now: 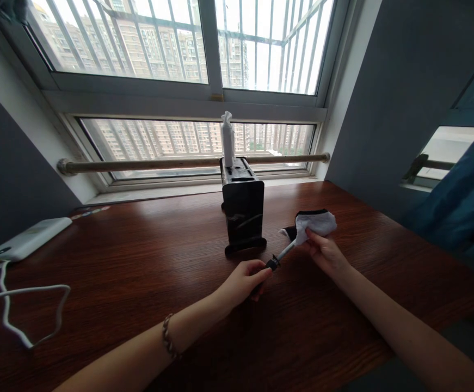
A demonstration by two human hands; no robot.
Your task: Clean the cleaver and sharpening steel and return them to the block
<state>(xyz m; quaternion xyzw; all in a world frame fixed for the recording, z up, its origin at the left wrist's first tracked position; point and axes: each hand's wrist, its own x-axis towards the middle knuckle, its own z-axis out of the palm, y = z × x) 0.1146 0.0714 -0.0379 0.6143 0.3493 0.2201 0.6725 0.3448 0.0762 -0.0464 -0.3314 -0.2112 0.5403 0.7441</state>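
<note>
My left hand (248,277) is closed around the black handle of a slim tool with a silver metal shaft (286,250). Its exact kind does not show. The shaft points away to the right, and its far end is hidden in a white cloth with black parts (317,222). My right hand (322,249) pinches this cloth around the shaft, thumb on top. Both hands are just above the table. Beyond them stands a black slotted holder (244,212), with an upright object wrapped in white (227,139) rising from its far end.
The brown wooden table (155,234) meets a barred window with a horizontal pipe (159,164) in front. At the left lie a white power bank (28,238) and a looped white cable (59,313). A blue curtain (457,201) hangs at the right.
</note>
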